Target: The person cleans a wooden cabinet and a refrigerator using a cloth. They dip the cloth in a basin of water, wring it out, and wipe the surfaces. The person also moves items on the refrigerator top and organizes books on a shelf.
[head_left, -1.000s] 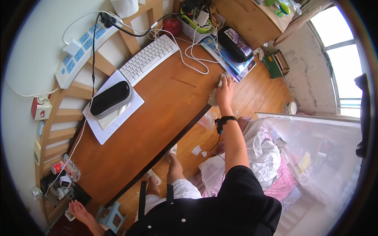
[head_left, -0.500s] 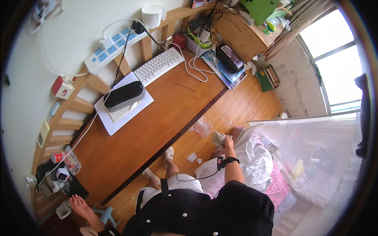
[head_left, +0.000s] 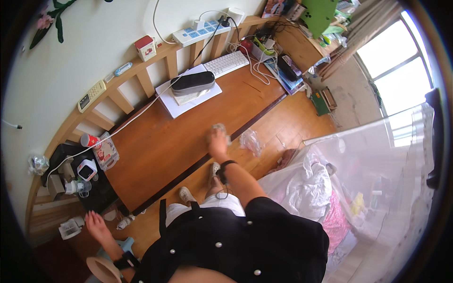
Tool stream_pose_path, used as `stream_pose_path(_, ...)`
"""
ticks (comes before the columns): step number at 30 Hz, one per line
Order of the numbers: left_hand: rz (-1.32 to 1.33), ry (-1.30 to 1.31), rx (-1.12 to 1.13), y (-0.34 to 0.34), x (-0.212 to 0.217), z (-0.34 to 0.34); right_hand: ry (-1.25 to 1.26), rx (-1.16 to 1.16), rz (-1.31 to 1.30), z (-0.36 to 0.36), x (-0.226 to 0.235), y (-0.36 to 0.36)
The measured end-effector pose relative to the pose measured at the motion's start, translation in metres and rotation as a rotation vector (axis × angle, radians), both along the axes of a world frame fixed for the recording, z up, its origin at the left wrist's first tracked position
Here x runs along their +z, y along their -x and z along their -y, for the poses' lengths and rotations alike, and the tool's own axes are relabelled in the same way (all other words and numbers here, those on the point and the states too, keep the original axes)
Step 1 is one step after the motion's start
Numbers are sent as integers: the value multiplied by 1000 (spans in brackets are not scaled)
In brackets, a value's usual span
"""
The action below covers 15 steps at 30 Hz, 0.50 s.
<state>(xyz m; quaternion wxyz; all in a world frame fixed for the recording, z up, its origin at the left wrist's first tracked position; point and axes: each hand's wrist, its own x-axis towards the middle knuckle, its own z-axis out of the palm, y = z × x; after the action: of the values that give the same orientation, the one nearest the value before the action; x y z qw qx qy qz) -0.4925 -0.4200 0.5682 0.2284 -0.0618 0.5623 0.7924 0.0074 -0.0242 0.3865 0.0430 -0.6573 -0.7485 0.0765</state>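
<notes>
My right hand [head_left: 217, 145] is closed on a crumpled greyish rag [head_left: 220, 127] and presses it to the brown wooden table [head_left: 160, 151], close to the dark front edge. The rag shows partly beyond my fingers; the rest is under the hand. At the lower left, my left hand [head_left: 97, 227] hangs in the air beside the table's near left corner. Its fingers are stretched out and nothing is in them.
A black and grey case [head_left: 193, 83] rests on papers, near a white keyboard [head_left: 226, 63]. Cables, a plastic box [head_left: 106, 153] and a red cup [head_left: 88, 140] line the table's back and left. A plastic bag [head_left: 250, 142] lies on the floor; a netted bed [head_left: 306, 193] stands at right.
My right hand has brought the rag from beside the bed, leftward onto the tabletop. The view has shifted left. My left hand stays open near the table's corner.
</notes>
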Motion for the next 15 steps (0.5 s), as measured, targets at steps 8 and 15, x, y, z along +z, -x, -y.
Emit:
stream_pose_path(8,201,5,250,46,-20,234,14,943,-238,233,10,237)
stream_pose_path(15,439,-309,-113,77,-14,218,991,1685,-86,284,-49,262)
